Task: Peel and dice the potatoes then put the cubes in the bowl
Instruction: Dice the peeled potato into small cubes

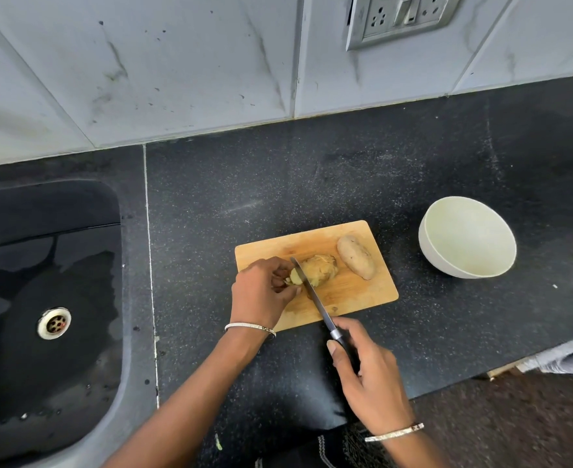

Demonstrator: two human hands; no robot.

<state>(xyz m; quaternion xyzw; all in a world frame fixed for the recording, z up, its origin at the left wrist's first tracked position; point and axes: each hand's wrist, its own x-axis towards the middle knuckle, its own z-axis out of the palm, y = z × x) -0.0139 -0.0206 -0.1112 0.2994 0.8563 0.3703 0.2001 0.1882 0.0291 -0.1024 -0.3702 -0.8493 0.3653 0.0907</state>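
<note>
well, the left hand (pixel 261 292) sits on the near-left part of the wooden cutting board (pixel 362 292), its fingers curled round the cut end of a potato (pixel 320 267) that shows pale flesh with brown streaks of skin, pinching thin slices against it. the right hand (pixel 366 376) grips the black handle of a knife (pixel 315 295) just off the board's near edge. the blade runs up and away across the board and stands in the potato, right beside the left fingertips. a second potato (pixel 356 256), whole and unpeeled, lies on the far-right part of the board, just beside the first. the white bowl (pixel 430 255) stands upright on the dark speckled counter (pixel 278 180) to the right of the board, apart from it. a black sink (pixel 25 231) with a metal drain (pixel 54 323) lies to the left, wet. each wrist wears a thin metal bangle.
</note>
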